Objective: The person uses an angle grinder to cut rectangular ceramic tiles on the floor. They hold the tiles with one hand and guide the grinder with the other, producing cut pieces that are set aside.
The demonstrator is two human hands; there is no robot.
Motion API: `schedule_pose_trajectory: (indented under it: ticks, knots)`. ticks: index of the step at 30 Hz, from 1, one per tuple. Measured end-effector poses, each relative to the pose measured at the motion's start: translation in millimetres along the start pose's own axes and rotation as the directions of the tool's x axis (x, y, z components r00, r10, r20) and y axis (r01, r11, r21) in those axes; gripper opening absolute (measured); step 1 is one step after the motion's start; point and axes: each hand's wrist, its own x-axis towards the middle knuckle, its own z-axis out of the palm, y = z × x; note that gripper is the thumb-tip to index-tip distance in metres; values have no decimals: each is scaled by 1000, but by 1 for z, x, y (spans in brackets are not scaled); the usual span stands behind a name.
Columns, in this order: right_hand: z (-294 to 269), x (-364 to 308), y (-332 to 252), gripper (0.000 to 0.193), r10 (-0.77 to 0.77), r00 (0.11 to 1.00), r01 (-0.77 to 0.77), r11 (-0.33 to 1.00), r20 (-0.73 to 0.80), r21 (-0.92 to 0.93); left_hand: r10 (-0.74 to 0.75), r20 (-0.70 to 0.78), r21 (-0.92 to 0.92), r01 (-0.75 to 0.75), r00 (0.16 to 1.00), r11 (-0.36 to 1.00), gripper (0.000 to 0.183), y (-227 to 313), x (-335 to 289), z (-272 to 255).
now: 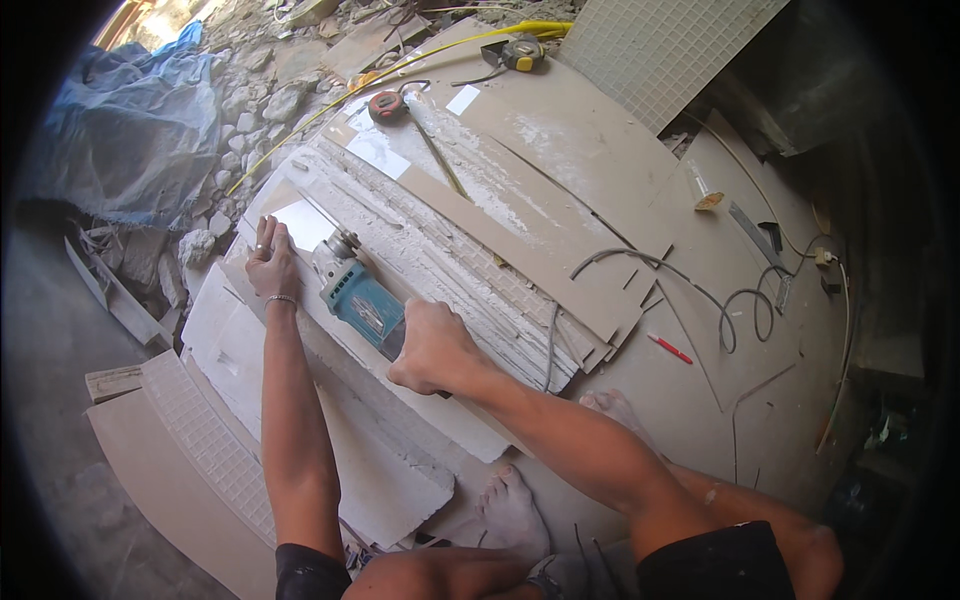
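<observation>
My right hand point(430, 345) is wrapped round the rear body of a teal angle grinder point(365, 300). The grinder's head and disc point(338, 245) point up and left, over a pale tile point(305, 225). Beside the disc, my left hand point(272, 262) grips the left part of that tile, with its fingers bent on the surface. Whether the disc touches the tile, I cannot tell. Under both hands lie dusty, stacked tiles and white slabs point(370, 440).
A red-black tape measure point(387, 107) lies extended on the tiles; another, yellow-black point(524, 52), sits farther back. A grey cable point(690, 285) curls at right near a red pen point(670, 349). Rubble point(240, 130) and a blue tarp point(130, 130) lie far left. My bare foot point(512, 510) is close by.
</observation>
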Motion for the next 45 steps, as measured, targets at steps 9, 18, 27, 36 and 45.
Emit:
schedule_pose_trajectory:
  ticks: [9,18,27,36,45]
  knots:
    - [-5,15,-14,43,21,999,-21,1000,24,-2,0,-7,9,0,1000,1000,42,-7,8,3]
    - [-5,26,-29,46,33,999,-33,999,35,8,-22,-12,-40,21,1000,999,42,-13,8,4]
    - [-6,23,-33,43,41,999,-41,999,17,11,122,50,265,-131,991,955,44,-21,14,-1]
    - [-3,10,-13,42,-5,1000,6,1000,2,-29,77,24,655,-74,997,752,42,2,5,5]
    - [-3,-10,8,42,7,1000,-7,1000,29,12,44,4,737,-33,999,675,41,17,0,9]
